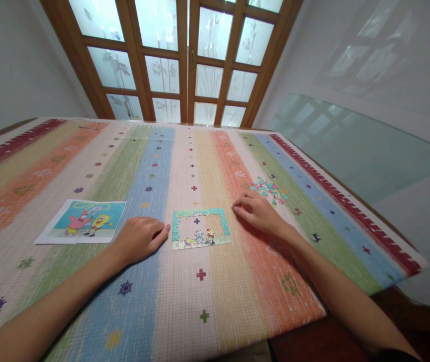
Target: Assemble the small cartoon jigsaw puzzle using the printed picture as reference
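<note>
A partly assembled jigsaw puzzle (pixel 201 245) lies on the striped tablecloth; its border and bottom pieces are joined around a gap where cloth shows. My left hand (pixel 141 239) rests just left of it, fingers curled in and thumb alongside, with nothing visible in it. To the puzzle's right, my right hand (pixel 254 211) has its thumb and fingertips pinched together; whatever they hold, if anything, is too small to make out. Loose puzzle pieces (pixel 267 188) form a colourful pile just beyond the right hand. A printed cartoon picture (pixel 86 220) lies flat left of my left hand.
The striped tablecloth (pixel 201 296) covers a wide table, whose near edge is close to my body. Wooden doors with frosted panes (pixel 165 75) stand beyond the far edge. On the right is a pale wall with a glassy panel (pixel 358 151).
</note>
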